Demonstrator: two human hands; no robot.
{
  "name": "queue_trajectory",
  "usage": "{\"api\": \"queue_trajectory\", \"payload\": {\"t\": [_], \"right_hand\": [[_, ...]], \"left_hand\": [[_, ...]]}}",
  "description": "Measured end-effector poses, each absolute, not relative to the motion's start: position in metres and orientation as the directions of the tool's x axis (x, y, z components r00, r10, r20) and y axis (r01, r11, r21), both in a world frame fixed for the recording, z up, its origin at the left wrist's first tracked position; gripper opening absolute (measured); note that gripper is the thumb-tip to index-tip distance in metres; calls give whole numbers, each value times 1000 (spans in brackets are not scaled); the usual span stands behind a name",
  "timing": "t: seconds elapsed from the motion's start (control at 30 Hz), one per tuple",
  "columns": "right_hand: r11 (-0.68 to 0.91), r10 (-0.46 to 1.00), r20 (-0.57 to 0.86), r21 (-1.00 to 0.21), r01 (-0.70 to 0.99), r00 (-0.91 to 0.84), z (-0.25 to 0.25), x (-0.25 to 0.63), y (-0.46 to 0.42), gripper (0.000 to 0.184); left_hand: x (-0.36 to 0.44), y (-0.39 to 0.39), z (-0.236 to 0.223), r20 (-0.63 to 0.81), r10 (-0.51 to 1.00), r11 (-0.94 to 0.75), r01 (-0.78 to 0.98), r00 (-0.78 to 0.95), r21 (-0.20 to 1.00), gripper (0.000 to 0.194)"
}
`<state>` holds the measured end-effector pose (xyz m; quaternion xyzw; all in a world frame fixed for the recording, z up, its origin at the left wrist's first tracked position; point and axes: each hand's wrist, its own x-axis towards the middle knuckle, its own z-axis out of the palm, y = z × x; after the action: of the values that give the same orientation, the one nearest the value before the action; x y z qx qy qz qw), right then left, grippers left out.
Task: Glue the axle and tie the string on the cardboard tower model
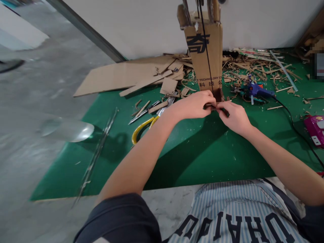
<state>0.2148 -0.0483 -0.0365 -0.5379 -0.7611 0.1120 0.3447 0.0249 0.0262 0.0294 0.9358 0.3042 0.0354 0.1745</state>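
A tall cardboard structure (208,57) with dark printed characters stands upright at the table's back. A black cord (208,54) runs down its front to my fingers. Low at its base, my left hand (193,105) is closed in a pinch, and my right hand (235,117) pinches from the other side. Between the fingertips shows a small brown cardboard piece (211,106), mostly covered by the fingers. Whether the cord's lower end is also gripped, I cannot tell. Yellow-handled scissors (138,132) lie beside my left forearm, partly hidden by it.
Cardboard scraps (255,65) litter the back of the green table (197,162). A blue glue gun (262,91) with a black cable and a purple power box (315,130) lie right. At left are a large cardboard sheet (121,76), a clear bottle (68,130) and thin sticks (97,152).
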Motion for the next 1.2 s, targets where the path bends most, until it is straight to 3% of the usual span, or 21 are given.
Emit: {"api": "queue_trajectory", "payload": {"t": [0.13, 0.27, 0.37, 0.57, 0.93, 1.1, 1.2], "right_hand": [[331, 929, 316, -475, 815, -193, -34, 217, -48, 23], [308, 926, 339, -418, 855, -167, -30, 216, -50, 28], [295, 917, 371, -379, 877, -148, -27, 217, -50, 32], [323, 897, 416, -382, 866, -151, -27, 219, -48, 35], [386, 846, 509, -377, 842, -160, -28, 219, -44, 35], [364, 844, 512, -325, 873, -161, -27, 219, -40, 36], [391, 841, 515, -365, 845, -166, -26, 219, -41, 32]], "left_hand": [[25, 25, 36, -38, 605, -754, 587, 795, 295, 24], [29, 23, 34, 5, 626, -769, 617, 779, 164, 19], [33, 21, 28, 81, 678, -734, 665, 731, 138, 13], [38, 20, 19, 189, 733, -680, 708, 654, 188, 8], [37, 20, 14, 252, 759, -649, 673, 600, 354, 14], [31, 22, 13, 239, 819, -564, 654, 522, 504, 36], [30, 24, 13, 237, 826, -549, 638, 510, 539, 47]]}}
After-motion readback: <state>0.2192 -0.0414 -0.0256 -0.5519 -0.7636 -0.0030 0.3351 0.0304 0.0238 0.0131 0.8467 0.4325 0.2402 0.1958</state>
